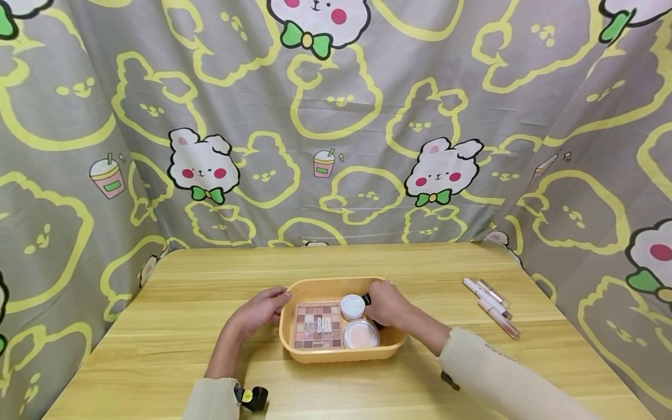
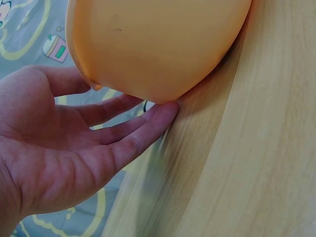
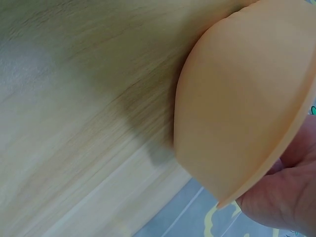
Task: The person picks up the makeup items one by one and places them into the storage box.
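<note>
An orange plastic basket (image 1: 343,354) stands on the table. Inside lie an eyeshadow palette (image 1: 317,326), a white-lidded round jar (image 1: 353,306) and a clear-lidded powder compact (image 1: 361,335). At the basket's left end, my left hand (image 1: 261,312) holds the rim, thumb on top and fingers against the outer wall. In the left wrist view those fingers reach under the basket's curved side. My right hand (image 1: 388,303) is down inside the right end, its fingers curled round a small black item (image 1: 366,299). Most of that item is hidden by the hand.
Several slim cosmetic tubes (image 1: 493,307), pale and pinkish, lie on the table (image 1: 220,265) to the right of the basket. A patterned grey curtain (image 1: 262,175) hangs behind the table and along both sides. A black wrist device (image 1: 254,398) sits by the left sleeve.
</note>
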The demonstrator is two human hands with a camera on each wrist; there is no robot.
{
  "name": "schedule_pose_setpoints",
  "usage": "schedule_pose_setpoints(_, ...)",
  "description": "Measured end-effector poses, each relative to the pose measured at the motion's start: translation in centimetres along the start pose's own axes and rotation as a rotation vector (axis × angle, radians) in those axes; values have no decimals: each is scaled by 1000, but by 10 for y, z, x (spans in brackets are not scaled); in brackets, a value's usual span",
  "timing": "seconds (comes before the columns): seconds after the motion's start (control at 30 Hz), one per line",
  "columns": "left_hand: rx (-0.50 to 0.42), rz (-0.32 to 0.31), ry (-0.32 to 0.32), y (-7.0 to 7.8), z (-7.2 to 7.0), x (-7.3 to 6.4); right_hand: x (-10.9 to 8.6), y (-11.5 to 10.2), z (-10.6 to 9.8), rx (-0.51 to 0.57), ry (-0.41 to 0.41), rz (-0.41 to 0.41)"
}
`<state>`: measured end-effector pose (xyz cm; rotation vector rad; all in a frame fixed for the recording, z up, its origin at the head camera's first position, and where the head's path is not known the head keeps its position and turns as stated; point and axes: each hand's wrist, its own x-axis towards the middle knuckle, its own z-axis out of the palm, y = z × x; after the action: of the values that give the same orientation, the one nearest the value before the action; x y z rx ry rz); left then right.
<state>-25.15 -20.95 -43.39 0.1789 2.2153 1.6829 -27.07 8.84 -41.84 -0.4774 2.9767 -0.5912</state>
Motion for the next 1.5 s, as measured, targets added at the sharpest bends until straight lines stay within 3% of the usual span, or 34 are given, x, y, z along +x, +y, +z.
schedule_pose_setpoints(0.8, -6, -2, -8, -1, -1, 1, -7, -4, -4, -96, 41, -118)
schedule_pose_setpoints(1.5, -3, -7, -2, 0, 0, 1, -6, -5, -5, -138, 9, -108)
